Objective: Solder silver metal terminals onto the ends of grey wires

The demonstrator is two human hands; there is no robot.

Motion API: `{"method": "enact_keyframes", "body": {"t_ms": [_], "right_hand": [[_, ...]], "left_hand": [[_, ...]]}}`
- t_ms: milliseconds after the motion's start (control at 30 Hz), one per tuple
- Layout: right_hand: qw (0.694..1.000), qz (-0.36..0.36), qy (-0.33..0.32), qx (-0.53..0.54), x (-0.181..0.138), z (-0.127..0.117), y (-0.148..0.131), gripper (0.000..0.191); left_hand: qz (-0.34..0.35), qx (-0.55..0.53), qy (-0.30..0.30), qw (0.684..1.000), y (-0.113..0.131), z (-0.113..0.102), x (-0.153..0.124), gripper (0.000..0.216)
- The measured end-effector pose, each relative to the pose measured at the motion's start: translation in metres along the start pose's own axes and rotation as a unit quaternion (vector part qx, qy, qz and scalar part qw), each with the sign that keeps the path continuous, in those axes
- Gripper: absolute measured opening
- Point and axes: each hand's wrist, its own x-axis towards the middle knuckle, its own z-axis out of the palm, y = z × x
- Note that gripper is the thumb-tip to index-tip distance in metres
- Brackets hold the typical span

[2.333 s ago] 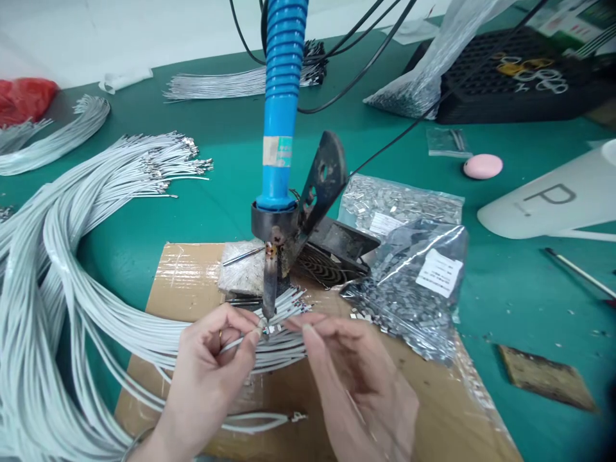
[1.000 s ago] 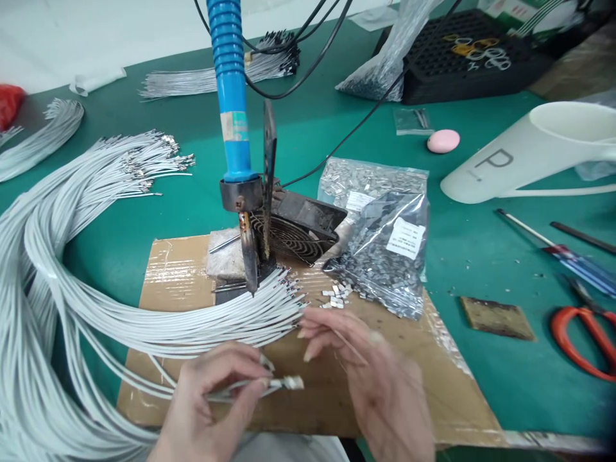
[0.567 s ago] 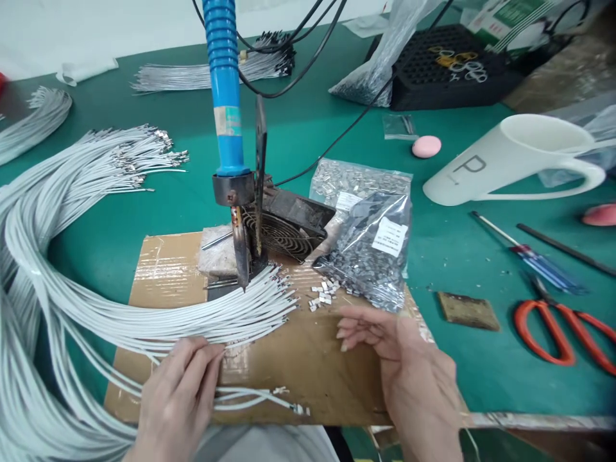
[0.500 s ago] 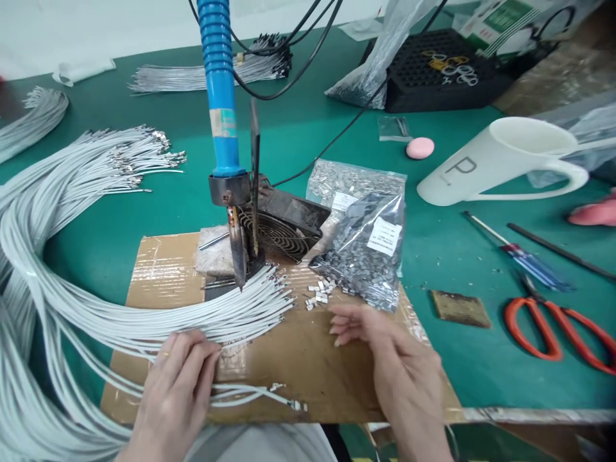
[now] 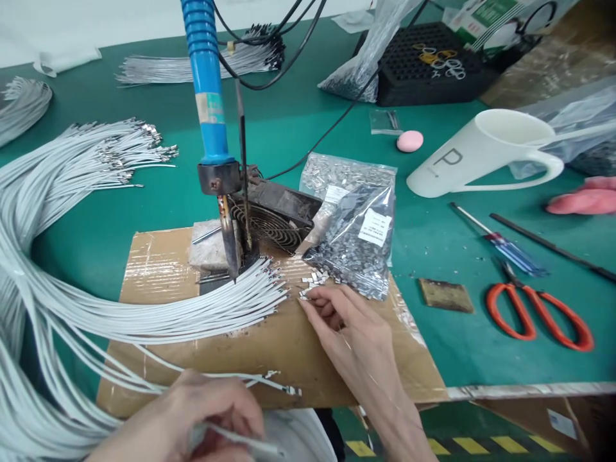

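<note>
Near the bottom edge my left hand (image 5: 212, 407) is closed around a white cable (image 5: 248, 441), its end poking out past the fingers. My right hand (image 5: 359, 337) has its thumb and forefinger pinched on a small connector (image 5: 304, 294) beside a little pile of similar connectors (image 5: 316, 278). Left of that hand lies a fanned bundle of white cables (image 5: 226, 305), tips toward the right. A few cables with connectors on their ends (image 5: 291, 390) rest at the front of the cardboard sheet (image 5: 337, 385).
A blue-handled soldering iron (image 5: 214, 122) hangs tip down above the cable bundle. Behind the pile sit a fan (image 5: 274, 224) and bags of small parts (image 5: 356, 237). To the right are a white mug (image 5: 476, 157), a screwdriver (image 5: 510, 250), red-handled scissors (image 5: 539, 311) and a brown block (image 5: 446, 295).
My left hand has drawn a cable off the bundle and come down toward me. My right hand has moved left to the connector pile and closed its fingertips. The view has shifted slightly.
</note>
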Motion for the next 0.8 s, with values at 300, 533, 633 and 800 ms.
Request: {"method": "enact_keyframes", "body": {"t_ms": [300,533,633,800], "right_hand": [[0.997,-0.052,0.003,-0.051,0.001,0.004,0.005,0.016],[0.998,0.062,0.026,0.016,0.001,0.000,-0.009,0.020],[0.989,0.125,0.011,0.083,-0.006,0.001,-0.025,0.019],[0.913,0.231,-0.054,0.332,-0.012,0.007,-0.052,0.014]], "left_hand": [[-0.118,-0.298,0.112,0.941,-0.030,0.014,0.041,0.035],[-0.104,-0.341,0.138,0.924,-0.029,0.012,0.037,0.032],[-0.103,-0.321,0.132,0.932,-0.027,0.012,0.034,0.031],[-0.100,-0.339,0.137,0.925,-0.025,0.013,0.031,0.028]]}}
